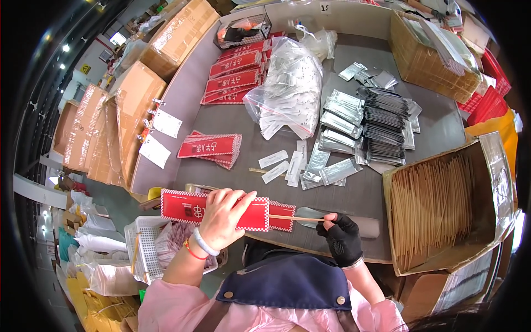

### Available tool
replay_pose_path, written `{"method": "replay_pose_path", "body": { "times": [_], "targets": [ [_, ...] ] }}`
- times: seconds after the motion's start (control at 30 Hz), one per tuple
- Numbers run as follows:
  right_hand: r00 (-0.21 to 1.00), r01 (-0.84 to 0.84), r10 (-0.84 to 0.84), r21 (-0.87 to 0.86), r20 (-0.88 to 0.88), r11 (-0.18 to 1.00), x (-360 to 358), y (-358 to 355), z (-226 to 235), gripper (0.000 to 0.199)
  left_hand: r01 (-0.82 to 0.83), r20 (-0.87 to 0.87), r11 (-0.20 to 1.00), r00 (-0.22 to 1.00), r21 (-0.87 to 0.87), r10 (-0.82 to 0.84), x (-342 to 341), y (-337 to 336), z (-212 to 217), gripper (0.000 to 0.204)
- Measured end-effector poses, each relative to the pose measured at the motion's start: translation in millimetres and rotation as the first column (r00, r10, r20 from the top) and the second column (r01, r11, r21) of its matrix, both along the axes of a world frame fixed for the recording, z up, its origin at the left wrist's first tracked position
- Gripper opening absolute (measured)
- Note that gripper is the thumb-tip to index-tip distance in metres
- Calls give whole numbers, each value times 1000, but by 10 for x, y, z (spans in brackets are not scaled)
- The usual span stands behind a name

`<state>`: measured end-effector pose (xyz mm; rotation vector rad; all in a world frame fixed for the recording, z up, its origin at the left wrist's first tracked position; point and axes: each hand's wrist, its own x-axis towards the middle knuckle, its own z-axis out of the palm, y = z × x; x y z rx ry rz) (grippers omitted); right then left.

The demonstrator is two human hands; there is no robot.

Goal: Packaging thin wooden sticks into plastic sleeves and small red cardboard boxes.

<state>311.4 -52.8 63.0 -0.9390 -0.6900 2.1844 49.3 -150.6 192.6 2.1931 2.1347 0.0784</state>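
My bare left hand (pixel 222 214) grips a long red paper sleeve (pixel 180 207) with a checkered border, held level near the table's front edge. My right hand (pixel 344 239), in a black fingerless glove, pinches a thin wooden stick (pixel 298 218). The stick points left, its far end at the sleeve's right-hand opening; how far it goes in is hidden. Below the held sleeve, another red sleeve (pixel 282 217) partly shows. A clear-silvery packet (pixel 310 214) lies behind the stick, next to my right hand.
Red sleeves (pixel 213 146) lie stacked at left. A clear bag of white packets (pixel 293 83) stands mid-table, with silver packets (pixel 343 133) and dark packets (pixel 385 124) to its right. A carton of wooden sticks (pixel 431 210) stands at right, a white basket (pixel 145 249) below left.
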Motion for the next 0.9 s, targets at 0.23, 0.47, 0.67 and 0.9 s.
{"method": "replay_pose_path", "body": {
  "times": [0.23,0.47,0.67,0.9],
  "targets": [
    [974,-217,204,148,96,965,-319,11,192,14,180,109,981,976,71,-187,247,200,-194,77],
    [963,-210,148,288,223,934,-342,40,102,16,271,149,955,946,118,-286,355,374,-378,70],
    [830,-317,-25,507,558,802,110,157,-138,34,330,55,931,938,158,-342,1,474,-520,71],
    [279,-901,-520,407,808,149,396,273,32,60,-196,192,959,969,206,157,-571,277,-1074,69]
  ]
}}
